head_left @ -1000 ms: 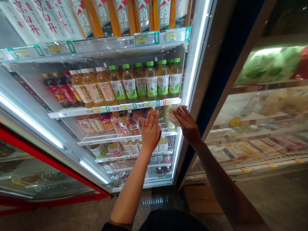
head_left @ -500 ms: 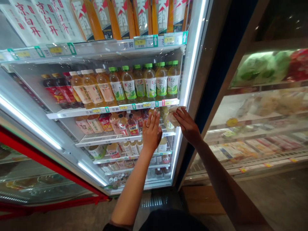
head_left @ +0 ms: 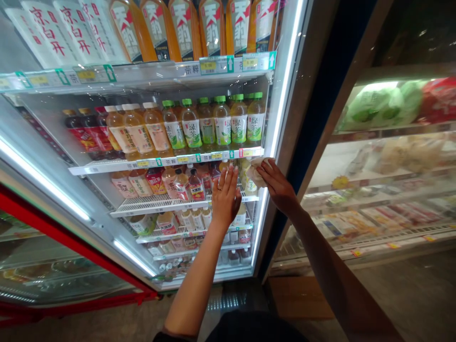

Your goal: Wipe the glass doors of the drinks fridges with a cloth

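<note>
My right hand grips a pale, crumpled cloth at the right side of the lit drinks fridge, just below the end of a shelf's price strip. Some fingers are hidden by the cloth. Held up flat to the left of it is my left hand, empty, fingers stretched out, in front of the shelf of small bottles. Whether its palm touches anything I cannot tell. Above both hands stand several green-capped tea bottles; a dark-capped bottle is left of my left hand.
Large orange drink bottles and white packs fill the top shelf. A bright light strip runs down the fridge's right side. On the left is a red-framed glass panel; another stocked chiller is at right. A brown box sits low down.
The view has shifted very slightly. Both hands stay almost where they were, the right one still on the cloth and the left one still flat.
</note>
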`<action>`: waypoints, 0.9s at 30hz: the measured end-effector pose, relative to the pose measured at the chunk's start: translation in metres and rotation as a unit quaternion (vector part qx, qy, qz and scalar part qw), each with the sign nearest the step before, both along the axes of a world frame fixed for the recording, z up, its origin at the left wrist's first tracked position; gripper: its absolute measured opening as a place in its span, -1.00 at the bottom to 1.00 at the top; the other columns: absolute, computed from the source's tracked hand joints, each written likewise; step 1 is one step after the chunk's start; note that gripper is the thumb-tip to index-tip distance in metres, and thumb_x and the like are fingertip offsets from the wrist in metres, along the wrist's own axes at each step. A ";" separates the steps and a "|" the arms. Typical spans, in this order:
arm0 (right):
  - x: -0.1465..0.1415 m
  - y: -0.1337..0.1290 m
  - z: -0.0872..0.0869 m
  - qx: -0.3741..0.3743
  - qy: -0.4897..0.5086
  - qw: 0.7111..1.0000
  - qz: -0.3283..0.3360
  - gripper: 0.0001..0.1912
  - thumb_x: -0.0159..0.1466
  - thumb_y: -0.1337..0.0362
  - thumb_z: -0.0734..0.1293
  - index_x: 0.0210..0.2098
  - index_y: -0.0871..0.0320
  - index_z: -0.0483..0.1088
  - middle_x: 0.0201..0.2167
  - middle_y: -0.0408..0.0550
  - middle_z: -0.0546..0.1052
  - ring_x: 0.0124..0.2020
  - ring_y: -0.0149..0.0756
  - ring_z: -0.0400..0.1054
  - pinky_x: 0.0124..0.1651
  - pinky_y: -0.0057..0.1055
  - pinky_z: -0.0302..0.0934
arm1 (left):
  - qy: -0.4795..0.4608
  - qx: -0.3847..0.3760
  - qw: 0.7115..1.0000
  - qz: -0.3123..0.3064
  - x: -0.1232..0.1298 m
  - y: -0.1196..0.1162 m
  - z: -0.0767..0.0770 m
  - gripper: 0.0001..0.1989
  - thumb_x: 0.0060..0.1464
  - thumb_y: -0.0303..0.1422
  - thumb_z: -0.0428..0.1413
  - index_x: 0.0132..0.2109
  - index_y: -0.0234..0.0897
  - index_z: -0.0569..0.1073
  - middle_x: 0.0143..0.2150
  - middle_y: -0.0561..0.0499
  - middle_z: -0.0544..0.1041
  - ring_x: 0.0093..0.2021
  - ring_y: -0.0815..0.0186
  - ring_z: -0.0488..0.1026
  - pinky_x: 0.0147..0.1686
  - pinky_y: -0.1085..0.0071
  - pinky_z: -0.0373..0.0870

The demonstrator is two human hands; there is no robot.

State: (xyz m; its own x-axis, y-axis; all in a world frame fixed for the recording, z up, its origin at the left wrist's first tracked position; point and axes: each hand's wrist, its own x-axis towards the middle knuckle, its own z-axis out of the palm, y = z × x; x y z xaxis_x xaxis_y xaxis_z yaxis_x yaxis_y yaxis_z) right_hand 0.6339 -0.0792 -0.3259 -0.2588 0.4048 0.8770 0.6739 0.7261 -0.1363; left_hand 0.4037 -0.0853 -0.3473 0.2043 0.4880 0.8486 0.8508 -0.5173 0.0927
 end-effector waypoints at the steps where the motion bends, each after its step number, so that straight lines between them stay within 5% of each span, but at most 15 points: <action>1: 0.001 -0.001 -0.002 0.002 -0.007 1.000 0.002 -0.36 0.57 0.40 0.17 0.54 -0.23 0.15 0.54 -0.27 0.28 0.61 -0.17 0.04 0.64 0.04 0.07 | 0.000 0.000 1.000 -0.001 0.000 0.000 0.000 -0.12 0.40 -0.52 -0.03 0.67 -0.09 -0.29 0.65 -0.09 0.12 0.65 0.16 0.03 0.62 0.06 -0.05; 27: 0.026 -0.005 -0.007 0.007 0.007 0.999 -0.044 -0.42 0.54 0.36 0.20 0.50 -0.07 0.31 0.49 -0.10 0.41 0.59 -0.09 0.11 0.60 0.12 0.14 | 0.012 0.010 1.000 0.000 0.001 -0.006 -0.003 -0.22 0.48 -0.43 -0.07 0.67 -0.13 -0.23 0.64 -0.09 0.14 0.67 0.23 -0.07 0.63 0.10 -0.07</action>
